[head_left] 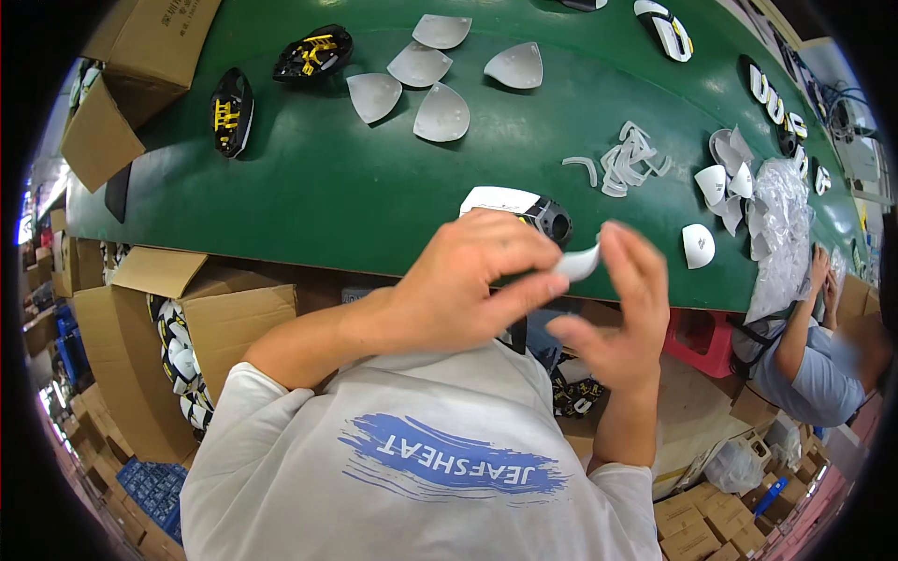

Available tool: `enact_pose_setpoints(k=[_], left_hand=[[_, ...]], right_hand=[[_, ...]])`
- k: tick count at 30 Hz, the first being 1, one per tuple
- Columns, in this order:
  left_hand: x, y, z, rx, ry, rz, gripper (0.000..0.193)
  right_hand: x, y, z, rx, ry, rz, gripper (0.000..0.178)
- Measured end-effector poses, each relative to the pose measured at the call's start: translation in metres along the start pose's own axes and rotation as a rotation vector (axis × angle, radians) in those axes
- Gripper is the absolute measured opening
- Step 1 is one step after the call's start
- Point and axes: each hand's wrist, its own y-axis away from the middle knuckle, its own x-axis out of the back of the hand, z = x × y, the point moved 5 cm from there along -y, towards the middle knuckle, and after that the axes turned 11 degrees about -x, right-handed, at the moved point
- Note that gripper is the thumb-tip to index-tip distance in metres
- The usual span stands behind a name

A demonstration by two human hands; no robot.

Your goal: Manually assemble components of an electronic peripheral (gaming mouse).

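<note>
Just over the table's near edge, my left hand (468, 276) pinches a small white curved shell (578, 265) between thumb and fingers. My right hand (622, 304) is slightly blurred, its thumb and fingers apart. Its fingertips are close to the shell's right tip; whether they touch it I cannot tell. Behind my left hand lies a white-and-black housing (505, 199) with a round black opening at its right end, partly covered by my fingers. Farther right on the table is a loose pile of translucent curved strips (631, 161).
Several pale shell covers (421, 64) and black housings with yellow parts (314, 54) lie on the green table (309, 206). White covers (713, 183) sit beside clear plastic bags (778, 215). Cardboard boxes (131, 346) stand left; a person (809, 369) sits right, near a pink stool (697, 341).
</note>
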Motion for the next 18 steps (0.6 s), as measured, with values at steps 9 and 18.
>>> enact_pose_setpoints(k=[9, 18], left_hand=[[-0.028, 0.019, 0.012, -0.121, -0.245, -0.162, 0.036], [0.018, 0.016, -0.048, -0.154, -0.706, -0.261, 0.092]], right_hand=[[-0.004, 0.017, 0.005, 0.018, 0.123, -0.072, 0.075], [-0.024, -0.057, 0.045, 0.238, 0.085, -0.309, 0.066]])
